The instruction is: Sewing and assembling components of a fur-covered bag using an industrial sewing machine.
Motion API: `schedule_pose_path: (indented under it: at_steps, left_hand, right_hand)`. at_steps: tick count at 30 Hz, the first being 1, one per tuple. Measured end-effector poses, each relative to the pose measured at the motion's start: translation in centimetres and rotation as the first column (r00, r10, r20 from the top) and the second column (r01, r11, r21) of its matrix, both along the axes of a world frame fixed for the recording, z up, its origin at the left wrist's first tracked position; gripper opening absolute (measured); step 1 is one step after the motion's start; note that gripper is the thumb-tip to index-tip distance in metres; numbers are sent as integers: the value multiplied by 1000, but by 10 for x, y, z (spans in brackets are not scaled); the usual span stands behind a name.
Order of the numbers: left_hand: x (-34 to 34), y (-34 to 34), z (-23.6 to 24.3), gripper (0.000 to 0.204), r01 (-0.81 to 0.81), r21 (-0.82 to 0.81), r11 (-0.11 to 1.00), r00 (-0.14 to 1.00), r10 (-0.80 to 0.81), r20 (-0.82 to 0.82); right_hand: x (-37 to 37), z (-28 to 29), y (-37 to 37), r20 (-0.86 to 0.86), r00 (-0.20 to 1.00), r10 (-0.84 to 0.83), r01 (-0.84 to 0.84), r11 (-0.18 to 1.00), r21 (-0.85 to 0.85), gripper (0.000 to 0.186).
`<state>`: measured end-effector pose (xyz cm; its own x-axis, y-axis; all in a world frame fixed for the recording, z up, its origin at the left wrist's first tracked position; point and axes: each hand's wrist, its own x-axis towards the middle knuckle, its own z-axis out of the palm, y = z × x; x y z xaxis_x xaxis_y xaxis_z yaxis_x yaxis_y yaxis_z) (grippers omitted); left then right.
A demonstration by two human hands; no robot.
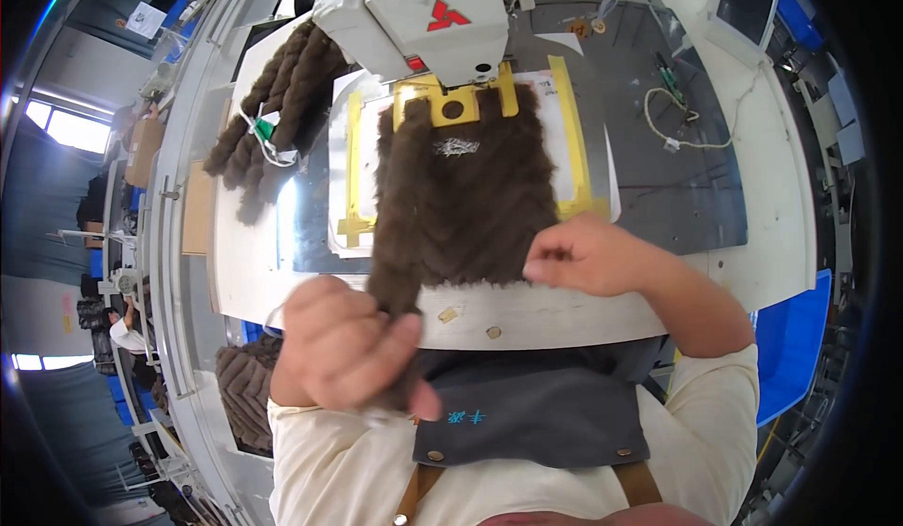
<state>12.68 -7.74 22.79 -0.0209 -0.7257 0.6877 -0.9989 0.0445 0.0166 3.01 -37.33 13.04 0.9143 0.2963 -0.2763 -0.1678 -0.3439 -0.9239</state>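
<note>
A dark brown fur panel (484, 206) lies flat under the sewing machine head (437, 8), its upper edge beneath a yellow clamp plate (461, 103). A patch of pale thread or shiny film shows near its top. Along the panel's left side runs a long brown fur strip (400, 215), stretching from the clamp plate toward me. My left hand (343, 347) is closed around the strip's near end, slightly blurred, over the table's front edge. At the panel's lower right corner, my right hand (593, 255) has its fingers curled together on the fur's edge; the fingertips are partly hidden.
Twisted brown fur pieces (301, 84) with a white tie lie at the left. Yellow tape (571, 140) borders the white sheets around the panel. Thread snips (670, 79) and a pale cord (649, 112) rest at the right. A blue bin (795, 347) stands beside the table; more fur (249, 390) lies lower left.
</note>
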Motion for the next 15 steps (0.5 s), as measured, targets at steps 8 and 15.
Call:
schedule_pose_path:
  at_steps: [8, 15]
  left_hand:
    - [-14, -88, -34, 46, 367, 205, 907, 899, -402, 172]
    - [56, -127, -67, 110, 449, 117, 886, 520, -153, -840]
  right_hand:
    - [14, 4, 34, -70, 958, 279, -242, 914, 325, 30]
    - [46, 21, 7, 291, 919, 267, -231, 961, -150, 33]
